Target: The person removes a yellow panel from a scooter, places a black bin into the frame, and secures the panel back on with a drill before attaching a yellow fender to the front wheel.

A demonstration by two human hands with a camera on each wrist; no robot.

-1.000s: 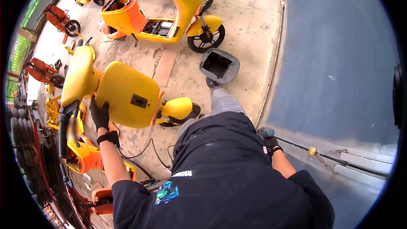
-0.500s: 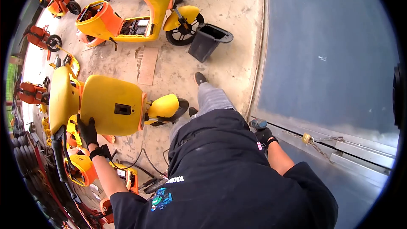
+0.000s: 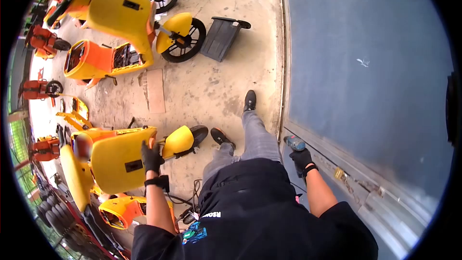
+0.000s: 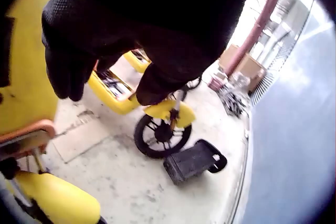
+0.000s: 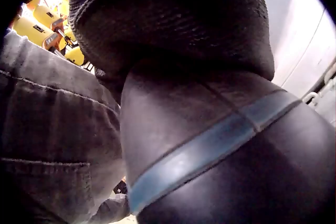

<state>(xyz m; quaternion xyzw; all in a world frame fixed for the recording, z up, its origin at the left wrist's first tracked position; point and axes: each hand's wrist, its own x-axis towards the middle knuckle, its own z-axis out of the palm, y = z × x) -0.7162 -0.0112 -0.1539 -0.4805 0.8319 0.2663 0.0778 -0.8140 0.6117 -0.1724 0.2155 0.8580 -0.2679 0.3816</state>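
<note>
My gloved left hand (image 3: 152, 158) is at the front edge of a yellow scooter's front panel (image 3: 118, 161), beside its front fender (image 3: 177, 140). In the left wrist view its fingers (image 4: 65, 71) hang loosely bent, with nothing between them and the thumb; the panel stands just to the left. My gloved right hand (image 3: 301, 159) grips a cordless drill (image 3: 294, 143) down at my right side, its blue-and-black end pointing forward. Close up in the right wrist view, the dark drill body (image 5: 184, 150) with a blue band sits under the glove. A black bin (image 3: 221, 41) lies tipped on the floor ahead.
Another yellow scooter (image 3: 118, 19) stands ahead, its front wheel (image 3: 185, 43) close to the bin. A cardboard piece (image 3: 155, 91) lies on the floor. To the right runs a blue metal wall (image 3: 365, 67) with a padlock (image 3: 340, 173) and chain. Cables (image 3: 185, 200) trail by my left side.
The bin went from upright by my foot to lying on its side near the far scooter's wheel. My left hand moved from the panel's side to its front edge. My right hand still holds the drill.
</note>
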